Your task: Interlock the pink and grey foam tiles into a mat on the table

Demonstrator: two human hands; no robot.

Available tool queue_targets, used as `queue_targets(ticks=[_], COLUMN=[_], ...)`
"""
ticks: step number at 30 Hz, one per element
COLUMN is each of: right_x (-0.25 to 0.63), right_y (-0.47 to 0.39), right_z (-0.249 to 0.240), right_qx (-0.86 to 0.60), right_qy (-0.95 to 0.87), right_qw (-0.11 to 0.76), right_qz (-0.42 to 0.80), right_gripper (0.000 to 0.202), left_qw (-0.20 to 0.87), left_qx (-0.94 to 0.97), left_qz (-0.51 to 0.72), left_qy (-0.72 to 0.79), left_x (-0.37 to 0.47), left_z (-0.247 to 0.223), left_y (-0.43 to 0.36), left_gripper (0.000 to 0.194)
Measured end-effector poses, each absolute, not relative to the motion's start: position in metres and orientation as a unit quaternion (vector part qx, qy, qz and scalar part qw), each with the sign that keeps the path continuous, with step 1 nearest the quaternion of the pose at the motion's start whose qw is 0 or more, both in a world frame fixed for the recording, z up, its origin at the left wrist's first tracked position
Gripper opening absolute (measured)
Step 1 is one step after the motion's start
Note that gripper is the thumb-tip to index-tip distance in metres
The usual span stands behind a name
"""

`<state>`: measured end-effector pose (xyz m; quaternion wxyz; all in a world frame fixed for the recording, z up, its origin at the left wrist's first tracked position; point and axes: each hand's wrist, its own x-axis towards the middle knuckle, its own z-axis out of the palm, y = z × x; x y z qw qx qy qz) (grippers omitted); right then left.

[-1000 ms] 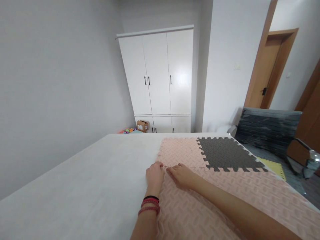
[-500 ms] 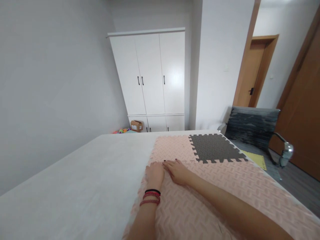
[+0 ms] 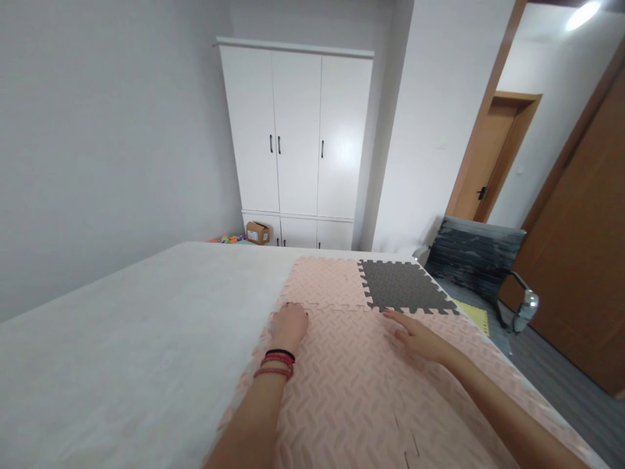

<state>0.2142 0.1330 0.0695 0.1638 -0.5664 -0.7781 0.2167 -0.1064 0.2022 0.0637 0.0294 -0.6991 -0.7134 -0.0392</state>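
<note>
Pink foam mats [image 3: 351,384], interlocked with toothed edges, lie on the white bed [image 3: 137,339], covering its right part. One dark grey mat [image 3: 403,286] is joined at the far right corner. My left hand [image 3: 288,324] rests knuckles up, fingers curled on the seam between two pink pieces, gripping nothing. My right hand [image 3: 415,333] lies flat and open on the pink surface just below the grey mat. Cardboard box [image 3: 257,232] by the white wardrobe [image 3: 297,137] carries a label, too small to read. Grey chair [image 3: 471,260] stands at right.
</note>
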Motion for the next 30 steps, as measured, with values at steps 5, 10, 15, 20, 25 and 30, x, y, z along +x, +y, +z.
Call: queue_targets(ticks=[5,10,15,20,25,30], right_x=[0.237,0.216,0.211,0.207,0.196,0.192], right_y=[0.142,0.164,0.166,0.160,0.154,0.151], right_z=[0.058,0.055,0.042,0.044,0.045,0.042], right_qx=[-0.586,-0.589,-0.596,-0.608,-0.633,-0.645], right_qy=[-0.789,-0.796,-0.796,-0.788,-0.768,-0.757], right_qw=[0.094,0.069,0.073,0.078,0.088,0.092], right_qz=[0.156,0.118,0.070,0.056,0.040,0.039], right_gripper=[0.059,0.055,0.057,0.055,0.054,0.055], left_qw=[0.035,0.035,0.042,0.050,0.046,0.041], left_qx=[-0.718,-0.758,-0.769,-0.787,-0.796,-0.797], left_qz=[-0.047,-0.063,-0.080,-0.081,-0.079,-0.076], left_qy=[-0.694,-0.649,-0.633,-0.609,-0.598,-0.597], left_x=[-0.100,-0.088,-0.081,-0.070,-0.059,-0.054], left_z=[0.063,0.065,0.063,0.063,0.066,0.066], left_y=[0.201,0.195,0.196,0.195,0.191,0.189], left_gripper=[0.031,0.031,0.032,0.029,0.033,0.041])
